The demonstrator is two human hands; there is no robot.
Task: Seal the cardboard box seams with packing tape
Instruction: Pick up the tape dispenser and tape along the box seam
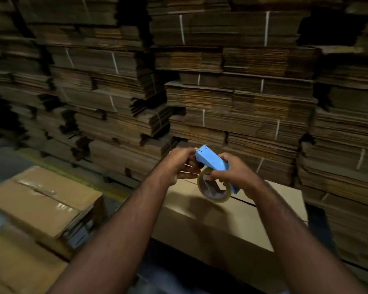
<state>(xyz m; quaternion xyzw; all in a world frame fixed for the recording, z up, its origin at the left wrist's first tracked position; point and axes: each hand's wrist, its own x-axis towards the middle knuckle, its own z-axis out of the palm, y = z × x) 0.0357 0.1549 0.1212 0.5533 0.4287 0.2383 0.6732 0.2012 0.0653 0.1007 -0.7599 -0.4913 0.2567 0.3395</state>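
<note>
We held one blue tape dispenser (212,164) between two hands. Our right hand (235,174) curled its fingers round the handle, beside the single clear tape roll (214,188). Our left hand (179,164) pinched the dispenser's front end with bent fingers, though blur hid what, if anything, lay between them. Directly below the fingers sat one cardboard box (232,217), its seam open; a second, taped box (40,200) lay well left of them.

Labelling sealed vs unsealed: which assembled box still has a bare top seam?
The box right under the hands, centre: its flap seam shows as a dark open line. The box on the left already has shiny tape along its seam.
</note>
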